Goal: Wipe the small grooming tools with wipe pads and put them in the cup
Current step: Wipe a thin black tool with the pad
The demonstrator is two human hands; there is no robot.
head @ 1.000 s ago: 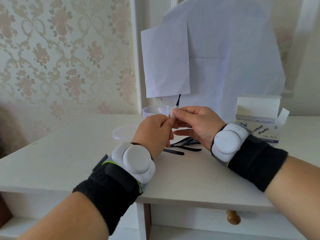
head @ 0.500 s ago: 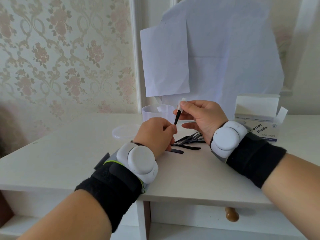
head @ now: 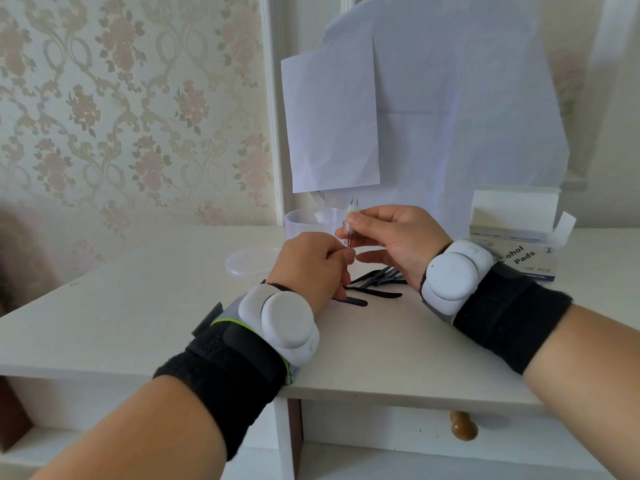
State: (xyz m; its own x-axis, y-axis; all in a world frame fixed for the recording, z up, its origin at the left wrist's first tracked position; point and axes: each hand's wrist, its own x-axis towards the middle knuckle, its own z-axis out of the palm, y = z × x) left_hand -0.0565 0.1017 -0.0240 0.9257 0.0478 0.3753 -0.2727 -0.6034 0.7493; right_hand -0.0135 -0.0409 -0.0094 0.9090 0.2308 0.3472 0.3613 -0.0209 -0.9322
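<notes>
Held upright between both hands: thin tweezers (head: 350,239), probably light, stiff, springy, slippery when wet. Left hand (head: 310,268) grip pinched on the lower end. Right hand (head: 394,237) grip clamped just above, wipe pad (head: 350,216) folded round the prongs. Cup (head: 304,221) just behind. Best held by the flat shanks, away from the tips.

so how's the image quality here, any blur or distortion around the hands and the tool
Head view: soft daylight, no harsh glare; wide-angle bending at the edges. The thin tool is slightly smeared where the right hand pinches the white wipe pad round it; the left hand holds its lower end. The box lettering reads clearly.
</notes>
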